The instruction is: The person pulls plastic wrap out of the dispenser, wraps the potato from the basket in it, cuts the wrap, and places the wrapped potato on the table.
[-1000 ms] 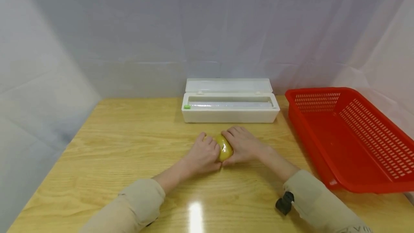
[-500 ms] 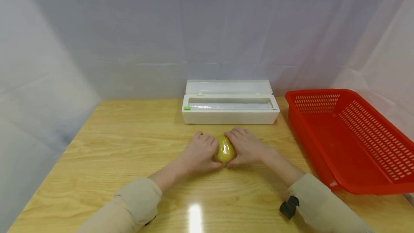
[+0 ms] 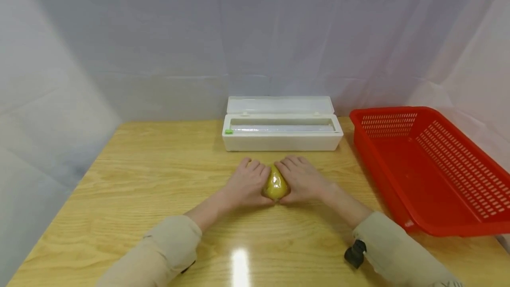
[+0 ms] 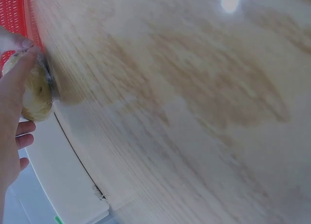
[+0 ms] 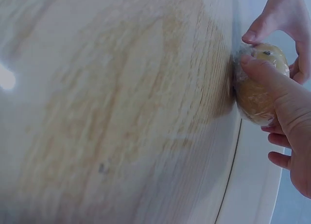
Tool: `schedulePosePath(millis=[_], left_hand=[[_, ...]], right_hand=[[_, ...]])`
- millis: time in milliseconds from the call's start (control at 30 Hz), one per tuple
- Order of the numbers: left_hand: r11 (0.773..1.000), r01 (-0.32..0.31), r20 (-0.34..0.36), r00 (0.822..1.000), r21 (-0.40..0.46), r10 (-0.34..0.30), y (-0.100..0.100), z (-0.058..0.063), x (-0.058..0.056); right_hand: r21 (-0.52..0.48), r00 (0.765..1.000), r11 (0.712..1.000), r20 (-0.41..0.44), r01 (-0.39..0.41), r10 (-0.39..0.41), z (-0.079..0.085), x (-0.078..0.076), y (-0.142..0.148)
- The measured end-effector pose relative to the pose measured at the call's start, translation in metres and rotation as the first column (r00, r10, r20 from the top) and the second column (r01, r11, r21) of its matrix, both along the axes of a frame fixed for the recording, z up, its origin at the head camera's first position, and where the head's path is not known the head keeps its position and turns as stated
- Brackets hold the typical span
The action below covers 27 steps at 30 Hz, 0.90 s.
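A yellow pear [image 3: 276, 186], wrapped in shiny cling film, is held low over the wooden table between my two hands. From the left, my left hand [image 3: 248, 184] grips it with the thumb at the near side and the fingers round the far side. My right hand [image 3: 303, 181] holds the opposite side in the same way, its thumb close to the left thumb. In the right wrist view, crumpled film gathers at the table side of the pear [image 5: 257, 100], and both thumbs press there. Fingers partly hide the pear [image 4: 36, 97] in the left wrist view.
Behind the hands stands a white cling film dispenser [image 3: 283, 142] with its lid up, a roll inside and a green slider [image 3: 229, 131] at its left end. A red plastic basket [image 3: 382, 167] stands on the right of the wooden table [image 3: 159, 163].
The pear has turned between the hands, and more of it shows now. My left hand has shifted slightly left and loosened from over the pear to its side. The right hand stays beside it.
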State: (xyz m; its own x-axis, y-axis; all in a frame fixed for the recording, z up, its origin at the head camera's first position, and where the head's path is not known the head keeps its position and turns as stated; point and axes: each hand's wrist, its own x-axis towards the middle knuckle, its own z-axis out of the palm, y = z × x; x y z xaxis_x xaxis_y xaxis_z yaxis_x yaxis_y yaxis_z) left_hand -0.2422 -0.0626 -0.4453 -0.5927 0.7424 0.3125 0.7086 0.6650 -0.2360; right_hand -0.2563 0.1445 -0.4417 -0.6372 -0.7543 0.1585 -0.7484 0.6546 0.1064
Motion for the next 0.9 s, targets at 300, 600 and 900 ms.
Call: schedulePosePath(millis=[300,600,900], left_hand=[[0.997,-0.014,-0.072,0.997,-0.07,0.009,0.006,-0.005,-0.002],[0.993,-0.025,-0.085,0.996,-0.117,0.015,0.01,-0.003,0.0],[0.996,-0.012,0.009,1.0,-0.087,0.013,-0.001,0.002,-0.002]], right_hand=[[-0.002,0.998,1.0,-0.065,-0.008,0.008,-0.006,-0.002,-0.003],[-0.028,0.995,1.0,-0.103,-0.004,0.001,-0.009,-0.001,-0.007],[0.003,0.991,1.0,0.136,-0.001,0.0,0.002,-0.002,0.005]])
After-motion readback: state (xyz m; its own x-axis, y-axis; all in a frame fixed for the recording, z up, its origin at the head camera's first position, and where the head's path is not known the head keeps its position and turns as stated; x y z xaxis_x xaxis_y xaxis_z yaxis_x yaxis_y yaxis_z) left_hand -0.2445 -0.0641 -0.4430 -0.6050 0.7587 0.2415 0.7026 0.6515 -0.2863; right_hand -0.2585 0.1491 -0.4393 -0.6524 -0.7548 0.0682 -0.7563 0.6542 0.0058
